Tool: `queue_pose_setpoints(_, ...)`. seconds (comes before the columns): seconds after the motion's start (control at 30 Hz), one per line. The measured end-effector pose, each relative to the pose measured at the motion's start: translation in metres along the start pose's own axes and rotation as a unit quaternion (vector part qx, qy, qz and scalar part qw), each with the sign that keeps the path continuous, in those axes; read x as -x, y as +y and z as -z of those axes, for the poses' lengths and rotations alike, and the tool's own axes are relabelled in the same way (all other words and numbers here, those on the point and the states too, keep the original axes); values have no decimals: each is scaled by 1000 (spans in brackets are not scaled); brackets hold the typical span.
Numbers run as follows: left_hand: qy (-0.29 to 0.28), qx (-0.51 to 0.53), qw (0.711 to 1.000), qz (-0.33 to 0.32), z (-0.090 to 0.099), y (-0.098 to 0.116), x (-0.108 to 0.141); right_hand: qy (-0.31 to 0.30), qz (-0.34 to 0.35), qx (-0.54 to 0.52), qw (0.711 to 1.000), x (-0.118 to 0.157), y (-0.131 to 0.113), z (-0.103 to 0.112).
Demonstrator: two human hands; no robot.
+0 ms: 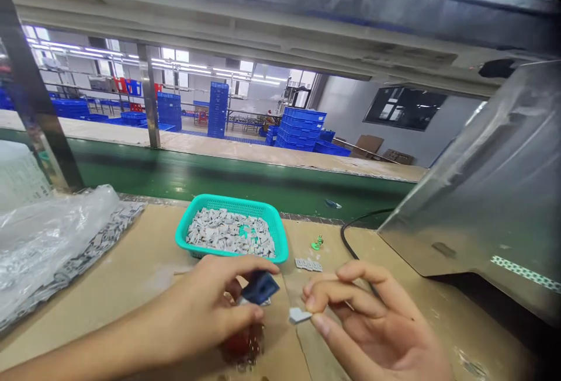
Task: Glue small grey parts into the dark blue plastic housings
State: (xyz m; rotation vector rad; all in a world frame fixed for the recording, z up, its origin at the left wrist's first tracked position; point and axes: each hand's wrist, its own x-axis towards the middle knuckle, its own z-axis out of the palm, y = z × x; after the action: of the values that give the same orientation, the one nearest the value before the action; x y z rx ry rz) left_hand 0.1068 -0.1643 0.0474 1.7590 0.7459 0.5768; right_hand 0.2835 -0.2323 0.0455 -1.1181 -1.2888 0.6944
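My left hand [219, 305] is closed around a small dark blue plastic piece [262, 288] with a flat, angled face. A bit of something pale shows just beneath that piece. Between thumb and forefinger, my right hand [363, 317] pinches a small light grey plastic part [299, 315] with a notched edge. Under my left hand is a dark red, shiny thing [242, 343], blurred and mostly covered, so its kind is unclear. Beyond my hands stands a turquoise basket [280, 235] filled with many small grey parts [228, 234].
A little green figure [318, 242] and a row of grey parts [308, 265] are on the cardboard-covered bench [149, 252]. Clear plastic bags of grey parts [105, 235] lie left. A metal panel [482, 182] rises at right, a black cable [348, 241] beside it. Behind runs a green belt [184, 173].
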Motion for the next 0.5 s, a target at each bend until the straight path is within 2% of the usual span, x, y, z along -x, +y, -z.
queue_pose_setpoints(0.1, 0, -106, 994, -26, -9, 5, 6, 15, 11, 7, 1000, 4, -5, -6)
queue_pose_setpoints(0.23, 13, -144, 988, -55, -10, 10, 5, 11, 0, 2, 1000, 6, -6, -16)
queue_pose_setpoints(0.33, 14, -140, 989, -51, -11, 7, 4, -5, -1, 15, 1000, 5, -6, -17)
queue_pose_setpoints(0.5, -39, -68, 997, -9, -12, 0, 3, -36, 5, 50, 998, 3, -2, -15)
